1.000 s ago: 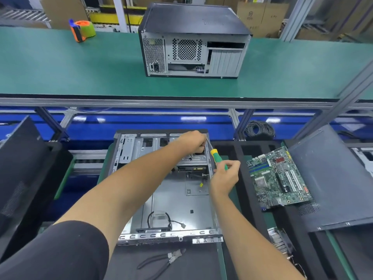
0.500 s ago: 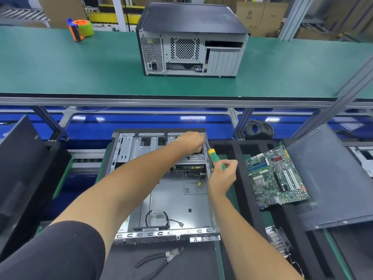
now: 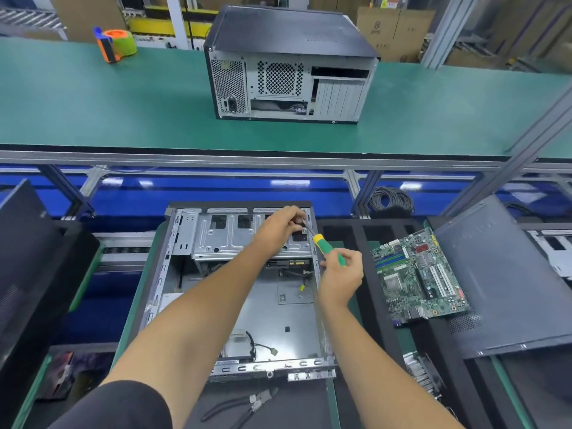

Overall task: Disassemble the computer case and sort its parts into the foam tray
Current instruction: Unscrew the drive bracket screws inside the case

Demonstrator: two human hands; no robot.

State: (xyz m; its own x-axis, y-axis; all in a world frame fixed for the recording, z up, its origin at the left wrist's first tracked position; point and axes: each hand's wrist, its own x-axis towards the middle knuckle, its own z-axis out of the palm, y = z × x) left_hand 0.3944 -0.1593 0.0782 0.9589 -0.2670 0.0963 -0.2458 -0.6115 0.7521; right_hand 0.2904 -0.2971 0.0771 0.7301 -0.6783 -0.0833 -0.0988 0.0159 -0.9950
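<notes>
Head view: the open computer case (image 3: 235,292) is lying on the lower counter beside the foam tray (image 3: 346,233), where the motherboard (image 3: 418,277) is already resting. The right hand (image 3: 342,274) is gripping the screwdriver (image 3: 328,249), its tip at the drive cage (image 3: 235,239). The left hand (image 3: 278,226), fingers curled, is steadying near the tip; what it pinches is unclear. Risk: the tip slipping off, the screw dropping into the case.
</notes>
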